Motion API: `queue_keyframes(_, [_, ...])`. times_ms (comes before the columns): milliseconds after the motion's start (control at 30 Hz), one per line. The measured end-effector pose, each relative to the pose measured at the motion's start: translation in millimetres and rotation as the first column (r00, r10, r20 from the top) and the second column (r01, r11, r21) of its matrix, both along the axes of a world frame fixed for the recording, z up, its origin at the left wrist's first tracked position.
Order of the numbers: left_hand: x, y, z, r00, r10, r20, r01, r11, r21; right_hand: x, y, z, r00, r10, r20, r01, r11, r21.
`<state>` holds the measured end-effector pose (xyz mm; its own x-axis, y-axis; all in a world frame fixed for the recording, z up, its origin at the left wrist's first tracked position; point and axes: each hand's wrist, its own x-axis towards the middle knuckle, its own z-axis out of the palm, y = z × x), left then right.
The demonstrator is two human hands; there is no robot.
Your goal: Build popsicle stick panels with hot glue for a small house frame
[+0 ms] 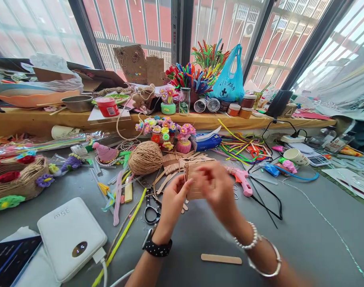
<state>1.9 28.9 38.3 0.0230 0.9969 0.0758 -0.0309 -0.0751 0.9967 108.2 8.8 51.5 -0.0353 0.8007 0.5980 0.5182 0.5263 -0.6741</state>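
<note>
Both forearms reach up from the bottom edge and meet over the middle of the grey table [304, 239], where the 2 hands hold a small panel of wooden craft sticks [195, 181] upright between them, just above the tabletop. The left hand [173, 201], with a black dotted watch [157, 247] on its wrist, is curled with its fingers pinched on the panel's left edge, palm turned toward the right. The right hand [219, 191] comes in from the lower right, its wrist bent and wearing 2 bracelets [259, 251]; its fingers are closed over the panel's right side and front, though motion blur makes the exact grip hard to read. A loose wooden stick [221, 259] lies flat on the table near the right forearm, apart from it. Scissors [152, 209] lie just left of the left hand, and a ball of twine [145, 158] sits beyond them next to more piled sticks [170, 163]. A pink glue gun [241, 179] rests just right of the right hand with its black cord trailing. A white power bank [70, 237] lies at the lower left, well apart from the hands.
</note>
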Motion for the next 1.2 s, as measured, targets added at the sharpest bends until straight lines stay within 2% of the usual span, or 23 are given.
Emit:
queue_keyframes(33, [0,0,0.0,1.0,0.012,0.01,-0.012,1.0,0.008,27,18,10.8,0.985,-0.17,-0.015,0.171,0.985,0.039])
queue_keyframes(67, [-1,0,-0.2,0.999,0.032,0.021,-0.032,0.999,0.015,49,29,14.8,0.964,-0.266,0.0,0.266,0.964,0.025])
queue_keyframes(100, [-1,0,-0.6,0.998,0.054,0.03,-0.054,0.998,0.02,65,35,13.2,0.952,-0.306,0.018,0.306,0.952,-0.002])
queue_keyframes(133, [-2,1,-1.1,0.997,0.074,0.034,-0.075,0.997,0.019,75,37,7.7,0.958,-0.281,0.052,0.283,0.958,-0.049])
queue_keyframes(233, [-5,3,-1.8,0.992,0.118,0.037,-0.118,0.993,-0.001,79,30,-13.9,0.99,-0.054,0.127,0.079,0.976,-0.203])
queue_keyframes(333, [-7,4,-0.7,0.989,0.136,0.064,-0.134,0.991,-0.03,70,25,-20.7,0.996,0.0,0.088,0.02,0.973,-0.228])
queue_keyframes(467, [-8,3,2.5,0.984,0.143,0.106,-0.139,0.989,-0.05,75,24,-11.1,0.989,0.006,-0.146,-0.051,0.951,-0.305])
queue_keyframes(567, [-8,0,5.0,0.978,0.15,0.142,-0.137,0.986,-0.094,85,20,-5.4,0.92,0.046,-0.39,-0.197,0.914,-0.355])
queue_keyframes(633, [-8,-1,5.9,0.976,0.143,0.164,-0.127,0.986,-0.105,89,16,-5.3,0.877,0.073,-0.475,-0.233,0.929,-0.288])
queue_keyframes(700, [-8,-1,6.2,0.972,0.131,0.196,-0.111,0.987,-0.114,88,12,-7.6,0.878,0.09,-0.47,-0.191,0.967,-0.17])
queue_keyframes(833, [-8,0,6.4,0.959,0.127,0.254,-0.097,0.987,-0.128,79,9,-14.2,0.964,0.091,-0.249,-0.098,0.995,-0.017])
queue_keyframes(967, [-7,-1,7.2,0.954,0.105,0.281,-0.073,0.99,-0.121,71,12,-19.4,0.996,0.072,-0.042,-0.067,0.992,0.111])
queue_keyframes(1133, [-8,-2,7.2,0.964,0.106,0.246,-0.081,0.991,-0.11,66,17,-28.4,0.997,0.044,0.056,-0.058,0.958,0.281])
queue_keyframes(1200, [-8,-2,7.3,0.965,0.117,0.234,-0.091,0.989,-0.12,65,17,-30.6,0.994,0.059,0.096,-0.085,0.951,0.298])
